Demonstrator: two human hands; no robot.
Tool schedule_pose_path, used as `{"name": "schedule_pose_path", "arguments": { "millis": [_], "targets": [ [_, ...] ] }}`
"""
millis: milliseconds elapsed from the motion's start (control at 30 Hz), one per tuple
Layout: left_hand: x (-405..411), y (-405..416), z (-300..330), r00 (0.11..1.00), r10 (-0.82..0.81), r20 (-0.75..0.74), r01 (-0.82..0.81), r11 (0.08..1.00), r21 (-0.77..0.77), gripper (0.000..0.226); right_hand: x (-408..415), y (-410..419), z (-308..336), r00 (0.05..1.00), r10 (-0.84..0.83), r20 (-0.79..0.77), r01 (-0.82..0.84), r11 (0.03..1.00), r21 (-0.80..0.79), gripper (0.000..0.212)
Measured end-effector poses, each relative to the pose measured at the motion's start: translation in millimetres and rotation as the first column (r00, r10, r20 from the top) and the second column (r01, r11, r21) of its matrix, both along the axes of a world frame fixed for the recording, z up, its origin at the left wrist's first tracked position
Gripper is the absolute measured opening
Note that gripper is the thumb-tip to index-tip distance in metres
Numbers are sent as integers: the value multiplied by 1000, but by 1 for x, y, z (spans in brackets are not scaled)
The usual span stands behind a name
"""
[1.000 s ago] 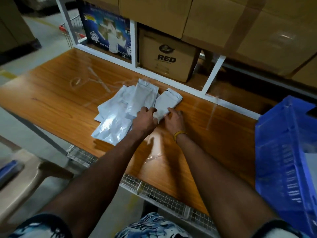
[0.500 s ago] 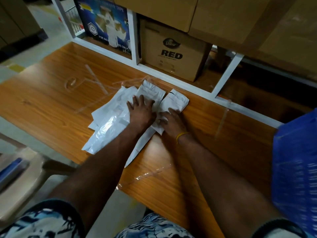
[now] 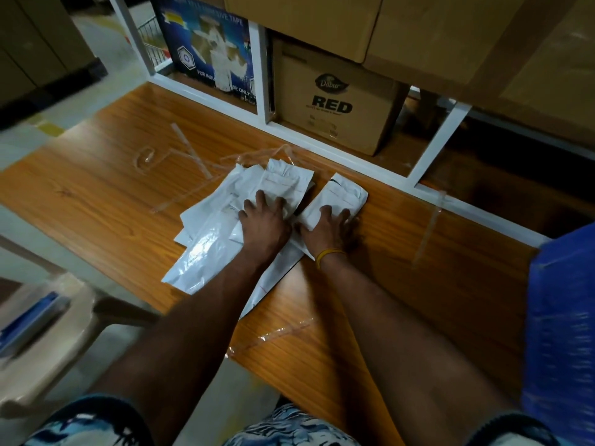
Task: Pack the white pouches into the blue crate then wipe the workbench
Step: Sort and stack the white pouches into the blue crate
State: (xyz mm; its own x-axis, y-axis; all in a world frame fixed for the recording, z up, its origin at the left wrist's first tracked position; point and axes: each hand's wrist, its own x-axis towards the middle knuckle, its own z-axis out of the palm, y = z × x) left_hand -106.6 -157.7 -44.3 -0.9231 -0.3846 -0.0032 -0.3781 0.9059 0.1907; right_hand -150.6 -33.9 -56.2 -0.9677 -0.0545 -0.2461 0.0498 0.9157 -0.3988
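White pouches (image 3: 225,233) lie in a loose overlapping heap on the wooden workbench (image 3: 96,201), right under both hands. The top pouch (image 3: 285,185) of the heap runs lengthwise away from the person, its crimped end pointing toward the shelf frame. A separate folded pouch (image 3: 343,196) sits just to the right of it, angled the same way, long axis tilting slightly rightward as it goes away. Lower pouches fan out to the left of the hands, and one glossy pouch (image 3: 199,255) stretches down-left toward the bench's near edge.

The left hand (image 3: 265,220) lies flat on the heap, fingers spread and straight, pressing down. The right hand (image 3: 328,230), a yellow band (image 3: 328,254) at its wrist, rests on the near end of the separate pouch, fingers extended over it; whether the thumb tucks underneath cannot be told.

Far to the right of the right hand, the blue crate (image 3: 563,317) shows at the frame edge, blurred, its contents not visible. Strips of clear tape (image 3: 190,152) lie on the bench beyond the left hand. Beyond both hands, the white shelf frame (image 3: 262,59) holds a brown carton marked RED (image 3: 335,101) and a blue adhesive tape box (image 3: 209,49). A plastic chair (image 3: 42,342) stands well left of the left arm.
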Motion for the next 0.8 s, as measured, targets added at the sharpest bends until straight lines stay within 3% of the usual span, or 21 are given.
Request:
{"name": "schedule_pose_path", "arguments": {
  "millis": [200,367,500,800],
  "targets": [
    [4,-3,-1,1000,22,16,-22,999,31,55,-14,8,0,999,-27,44,28,999,-28,71],
    [6,0,-3,1000,16,12,-15,1000,-23,55,-15,-1,-3,990,-121,74,126,990,-58,93],
    [7,-1,-4,1000,8,-18,-9,1000,-29,47,-10,-10,3,991,-87,97,89,996,-13,85],
    [8,-2,-3,997,-72,-12,71,996,-45,49,7,14,-6,980,-132,-148,121,989,-83,57]
  ]
}}
